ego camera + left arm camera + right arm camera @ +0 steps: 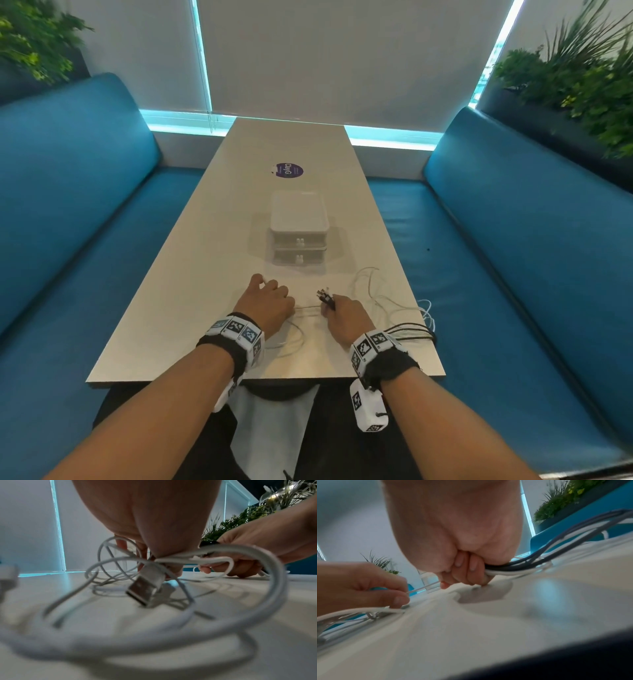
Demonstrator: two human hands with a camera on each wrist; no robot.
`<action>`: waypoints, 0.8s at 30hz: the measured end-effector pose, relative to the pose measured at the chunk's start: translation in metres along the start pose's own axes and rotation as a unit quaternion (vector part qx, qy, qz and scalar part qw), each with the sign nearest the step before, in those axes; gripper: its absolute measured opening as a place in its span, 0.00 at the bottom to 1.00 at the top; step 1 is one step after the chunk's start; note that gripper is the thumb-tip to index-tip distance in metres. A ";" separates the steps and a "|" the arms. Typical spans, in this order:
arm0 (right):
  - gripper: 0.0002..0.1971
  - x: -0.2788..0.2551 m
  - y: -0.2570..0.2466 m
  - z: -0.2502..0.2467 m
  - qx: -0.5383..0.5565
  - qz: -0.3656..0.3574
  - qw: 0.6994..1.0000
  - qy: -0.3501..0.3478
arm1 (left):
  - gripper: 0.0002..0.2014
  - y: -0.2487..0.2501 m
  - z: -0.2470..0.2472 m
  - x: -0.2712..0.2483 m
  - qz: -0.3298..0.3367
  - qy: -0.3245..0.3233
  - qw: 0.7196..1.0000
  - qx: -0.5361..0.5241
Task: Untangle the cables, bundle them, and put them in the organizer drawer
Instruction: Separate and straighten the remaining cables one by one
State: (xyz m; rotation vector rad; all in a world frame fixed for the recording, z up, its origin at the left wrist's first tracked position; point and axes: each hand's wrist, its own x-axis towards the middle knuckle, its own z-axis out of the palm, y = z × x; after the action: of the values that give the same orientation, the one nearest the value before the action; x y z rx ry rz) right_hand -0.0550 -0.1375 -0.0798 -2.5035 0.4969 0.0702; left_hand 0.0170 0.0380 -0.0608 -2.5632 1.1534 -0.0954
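White cable (pixel 223 626) loops near; left hand (pixel 265 305) pinches it, right hand (pixel 346 317) grips black cables (pixel 325 297), plugs fwd.

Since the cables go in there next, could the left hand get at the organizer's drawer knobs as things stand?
Probably not yet: the table between is bare, but the left hand pinches a white cable; both organizer drawers are closed.

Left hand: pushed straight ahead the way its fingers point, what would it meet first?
Probably the organizer. The left hand points up the table; bare tabletop lies between, though the line may pass just left.
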 end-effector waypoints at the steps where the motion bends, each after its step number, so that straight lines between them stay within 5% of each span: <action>1: 0.16 0.001 0.000 0.000 0.001 0.010 1.000 0.004 | 0.11 -0.003 0.000 -0.002 -0.001 -0.001 1.000 0.001; 11: 0.15 0.007 0.025 -0.016 -0.016 0.099 0.994 0.045 | 0.11 -0.019 0.003 -0.006 -0.012 -0.009 1.000 -0.025; 18: 0.18 -0.002 0.006 -0.009 -0.050 0.024 0.995 0.081 | 0.13 0.003 -0.001 0.004 0.004 -0.042 0.999 -0.030; 24: 0.15 -0.006 -0.001 0.005 -0.073 -0.071 0.995 -0.001 | 0.13 0.016 -0.004 0.010 0.011 -0.025 0.999 -0.034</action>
State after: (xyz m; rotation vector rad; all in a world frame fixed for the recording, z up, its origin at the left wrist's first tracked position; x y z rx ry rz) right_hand -0.0601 -0.1318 -0.0828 -2.6739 0.3222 0.0558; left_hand 0.0112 0.0199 -0.0628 -2.5956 1.1854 0.0130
